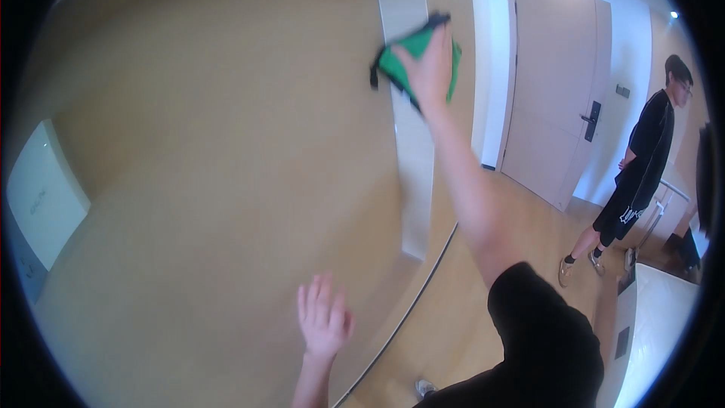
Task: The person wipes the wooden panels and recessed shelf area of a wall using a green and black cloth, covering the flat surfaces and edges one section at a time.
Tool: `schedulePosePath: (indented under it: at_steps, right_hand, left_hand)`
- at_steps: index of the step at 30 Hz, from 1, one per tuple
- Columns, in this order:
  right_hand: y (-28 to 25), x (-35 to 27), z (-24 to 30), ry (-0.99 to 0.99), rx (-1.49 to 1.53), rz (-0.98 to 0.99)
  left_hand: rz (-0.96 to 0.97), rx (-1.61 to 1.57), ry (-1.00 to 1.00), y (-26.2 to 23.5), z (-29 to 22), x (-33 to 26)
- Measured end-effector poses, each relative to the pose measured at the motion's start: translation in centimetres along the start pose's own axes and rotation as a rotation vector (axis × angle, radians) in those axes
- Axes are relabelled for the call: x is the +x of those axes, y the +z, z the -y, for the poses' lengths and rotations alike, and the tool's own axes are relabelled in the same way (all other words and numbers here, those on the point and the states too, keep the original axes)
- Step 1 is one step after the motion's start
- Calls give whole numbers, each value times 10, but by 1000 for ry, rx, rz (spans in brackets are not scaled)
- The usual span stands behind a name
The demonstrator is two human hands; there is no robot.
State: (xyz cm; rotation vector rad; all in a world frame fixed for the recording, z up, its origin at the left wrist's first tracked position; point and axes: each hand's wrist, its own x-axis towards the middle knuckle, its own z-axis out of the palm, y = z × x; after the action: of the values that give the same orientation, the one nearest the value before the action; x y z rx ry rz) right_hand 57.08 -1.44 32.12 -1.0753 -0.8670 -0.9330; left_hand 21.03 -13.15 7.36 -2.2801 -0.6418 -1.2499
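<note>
My right hand is raised with the arm stretched out and presses a green cloth with dark edging flat against a pale upright strip. The cloth's dark corners stick out past the fingers, and its edges look slightly blurred. Lower down, my left hand is held up in front of the beige wall, fingers stretched and nothing in it. Whether that hand touches the wall, I cannot tell.
A white panel is at the far left. To the right are a closed door with a dark handle, a standing person in black, and a white-topped piece of furniture. A dark line edges the wood-toned floor.
</note>
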Motion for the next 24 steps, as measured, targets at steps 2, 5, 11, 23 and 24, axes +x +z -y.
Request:
schedulePosePath:
  at_steps: [2, 5, 11, 23, 24]
  right_hand:
    - [-34, -74, -16, 72, -8, 49]
    - [-78, -171, -34, 198, 9, 131]
    - [-125, -308, -73, 236, 40, 416]
    - [-76, -13, 3, -595, -230, 240]
    - [-71, 19, 12, -676, -254, 203]
  left_hand:
    - [-27, -100, 37, 18, -14, 34]
    - [-72, -157, 80, 41, -20, 76]
    - [-124, -51, 131, 58, 3, 95]
    - [-87, 42, 140, 48, -8, 92]
    - [-80, 53, 154, 48, -8, 93]
